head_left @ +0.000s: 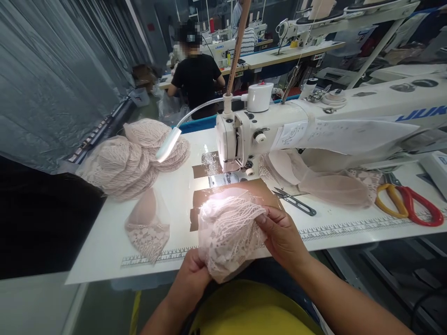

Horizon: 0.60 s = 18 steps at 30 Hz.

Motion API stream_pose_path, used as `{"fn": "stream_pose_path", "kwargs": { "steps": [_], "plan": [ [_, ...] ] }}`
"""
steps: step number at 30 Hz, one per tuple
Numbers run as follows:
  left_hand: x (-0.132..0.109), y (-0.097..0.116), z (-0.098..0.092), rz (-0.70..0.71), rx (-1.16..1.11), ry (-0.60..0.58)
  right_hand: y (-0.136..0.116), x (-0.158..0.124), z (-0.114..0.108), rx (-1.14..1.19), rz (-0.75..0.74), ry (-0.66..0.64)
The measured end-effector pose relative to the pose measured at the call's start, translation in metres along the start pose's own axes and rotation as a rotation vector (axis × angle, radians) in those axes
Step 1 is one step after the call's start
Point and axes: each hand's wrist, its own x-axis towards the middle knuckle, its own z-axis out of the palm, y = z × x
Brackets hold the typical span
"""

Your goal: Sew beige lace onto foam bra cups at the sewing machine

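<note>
A pale pink lace piece (228, 232) is bunched up at the near edge of the white table (104, 242), lit by the lamp. My left hand (193, 274) pinches its lower left edge from below. My right hand (281, 232) grips its right side with fingers curled into the lace. The white sewing machine (244, 130) stands just behind, its needle area above the dark plate.
A heap of pink lace cups (132, 158) lies at the left, with one single cup (148, 223) nearer. More lace (331, 184) sits under the machine arm. Thread snips (296, 202) and red-yellow scissors (408, 204) lie at the right. A person in black (197, 79) works beyond.
</note>
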Motion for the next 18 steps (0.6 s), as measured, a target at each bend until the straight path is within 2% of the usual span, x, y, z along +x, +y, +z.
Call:
{"fn": "stream_pose_path", "kwargs": {
  "steps": [3, 5, 7, 9, 11, 14, 18],
  "plan": [
    [-0.010, 0.019, -0.022, 0.056, 0.275, -0.156, -0.008, 0.003, -0.002, -0.042, -0.018, -0.044],
    [-0.014, 0.036, -0.032, 0.197, 0.480, -0.091, -0.013, 0.003, -0.001, -0.168, -0.013, -0.151],
    [-0.014, 0.050, -0.035, 0.326, 0.669, 0.056, -0.017, 0.002, 0.004, -0.340, -0.020, -0.317],
    [-0.009, 0.060, -0.032, 0.370, 0.849, 0.123, -0.020, 0.001, 0.010, -0.487, -0.038, -0.472],
    [-0.001, 0.063, -0.024, 0.328, 0.967, 0.032, -0.022, 0.000, 0.015, -0.590, -0.054, -0.553],
    [0.009, 0.059, -0.012, 0.238, 0.957, -0.156, -0.023, 0.001, 0.018, -0.680, -0.081, -0.558],
    [0.014, 0.054, -0.005, 0.215, 0.916, -0.218, -0.021, 0.004, 0.015, -0.680, -0.096, -0.488]
  ]
}}
